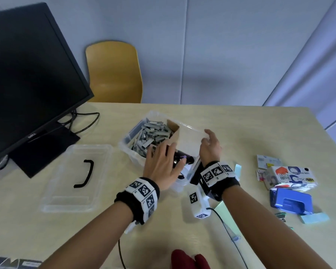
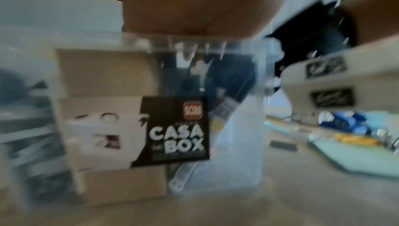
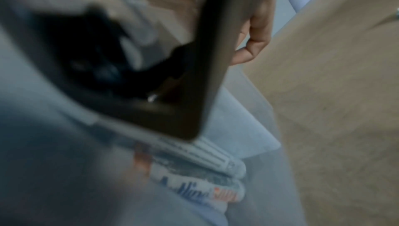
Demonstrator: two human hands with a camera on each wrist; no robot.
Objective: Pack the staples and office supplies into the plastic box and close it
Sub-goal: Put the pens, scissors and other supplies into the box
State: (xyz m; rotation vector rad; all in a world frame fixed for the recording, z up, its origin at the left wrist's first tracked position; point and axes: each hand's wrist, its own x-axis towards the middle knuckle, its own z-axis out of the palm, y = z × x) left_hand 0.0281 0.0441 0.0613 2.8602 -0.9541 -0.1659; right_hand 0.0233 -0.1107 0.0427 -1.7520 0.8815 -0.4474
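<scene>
A clear plastic box [image 1: 124,140] stands open mid-table. Loose grey staples [image 1: 153,133] fill its left half. A cardboard box [image 1: 188,140] with a pale top stands in its right half. My left hand [image 1: 161,162] lies flat with spread fingers over a black item [image 1: 182,158] at the near side. My right hand [image 1: 209,144] grips the cardboard box's right side. In the blurred right wrist view, fingers [image 3: 257,42] curl behind a dark panel [image 3: 215,59], with markers [image 3: 205,178] below. The left wrist view shows the box wall [image 2: 237,144] and its "CASA BOX" label [image 2: 177,132].
The clear lid [image 1: 76,177] with a black handle [image 1: 87,173] lies left of the box. At the right lie a blue hole punch [image 1: 291,200], a tape carton [image 1: 293,177] and sticky notes [image 1: 314,218]. A monitor [image 1: 27,74] stands back left, and a chair [image 1: 113,72] behind the table.
</scene>
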